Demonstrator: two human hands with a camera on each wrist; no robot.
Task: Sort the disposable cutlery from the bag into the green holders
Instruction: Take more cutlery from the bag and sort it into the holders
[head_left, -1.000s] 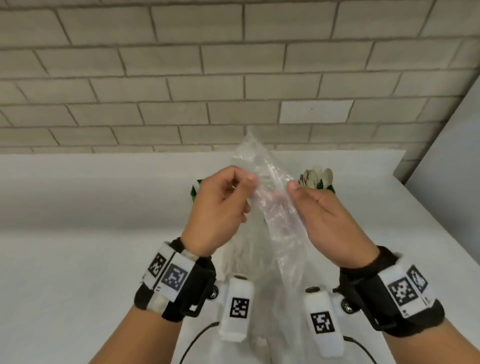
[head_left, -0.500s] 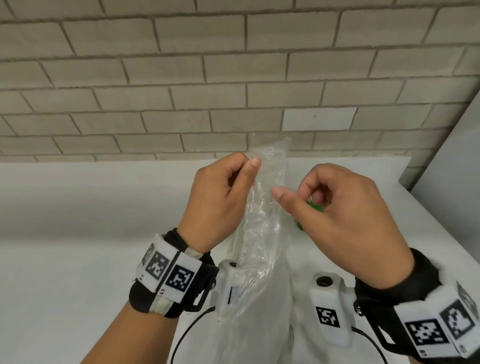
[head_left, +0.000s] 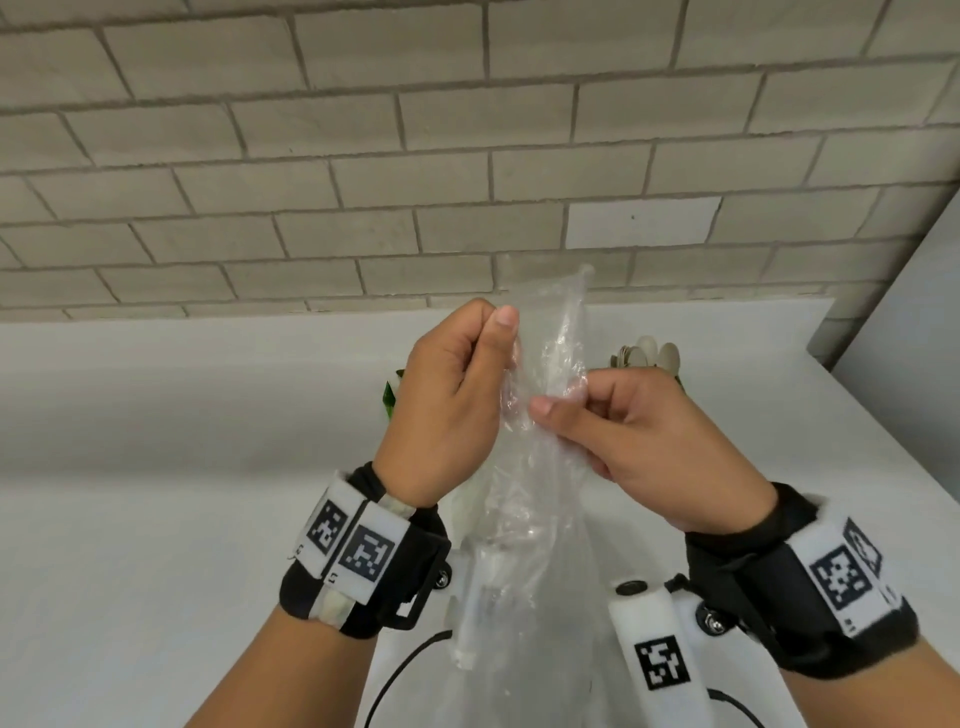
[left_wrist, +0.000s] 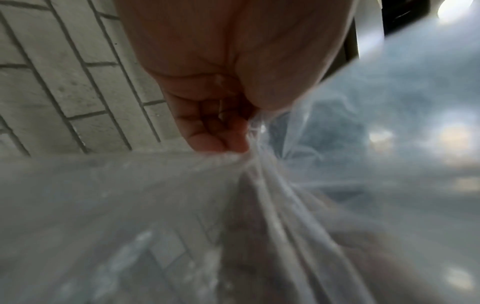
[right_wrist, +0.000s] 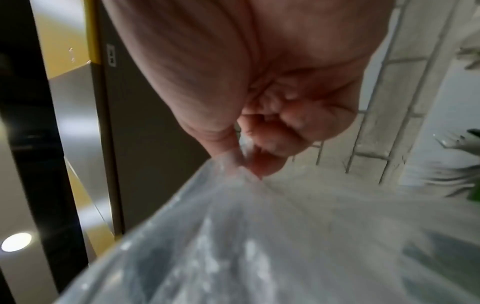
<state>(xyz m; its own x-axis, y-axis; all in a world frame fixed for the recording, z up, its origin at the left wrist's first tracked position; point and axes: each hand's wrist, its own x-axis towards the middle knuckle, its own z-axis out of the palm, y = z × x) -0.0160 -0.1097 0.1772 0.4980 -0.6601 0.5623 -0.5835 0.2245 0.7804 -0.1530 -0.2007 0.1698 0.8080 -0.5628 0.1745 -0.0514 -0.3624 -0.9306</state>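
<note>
Crinkled clear plastic bag (head_left: 540, 467) hangs between the two hands above the white table (head_left: 156, 519), its long axis roughly upright, its twisted top pointing up toward the grey brick wall (head_left: 363, 156) and its body dropping out of the bottom of the head view. The left hand (head_left: 447, 405) pinches the film near the top between thumb and curled fingers; the right hand (head_left: 644, 441) pinches it just below, thumb tip against the plastic (both wrist views show the film gathered into pleats at the fingertips). Behind the right hand stands a bunch of pale disposable spoons (head_left: 649, 356), bowls up; their holder is hidden. A sliver of green holder (head_left: 388, 402) shows just beyond the left hand.
</note>
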